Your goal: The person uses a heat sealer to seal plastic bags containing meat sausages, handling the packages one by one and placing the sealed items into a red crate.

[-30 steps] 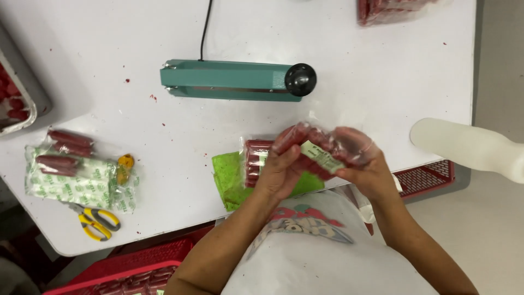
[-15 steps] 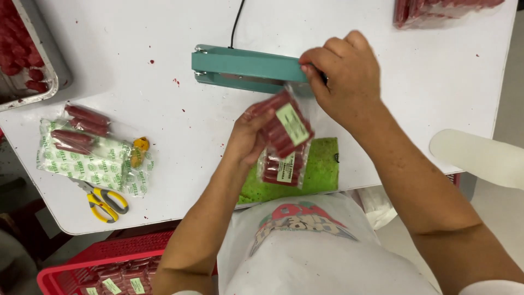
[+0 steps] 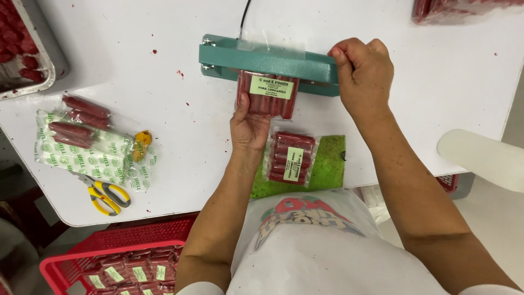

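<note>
The left hand (image 3: pixel 248 124) holds the sausage pack (image 3: pixel 267 95) from below, its open end under the teal heat sealer (image 3: pixel 267 63) bar near the table's far edge; the right hand (image 3: pixel 363 74) grips the bar's right end.

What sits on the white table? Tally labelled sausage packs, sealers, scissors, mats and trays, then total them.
Labelled sausage packs: 2, one held by the left hand, one on the mat
Heat sealer: 1, pressed by the right hand
Scissors: 1
Green mat: 1
Metal tray: 1
Total: 6
</note>
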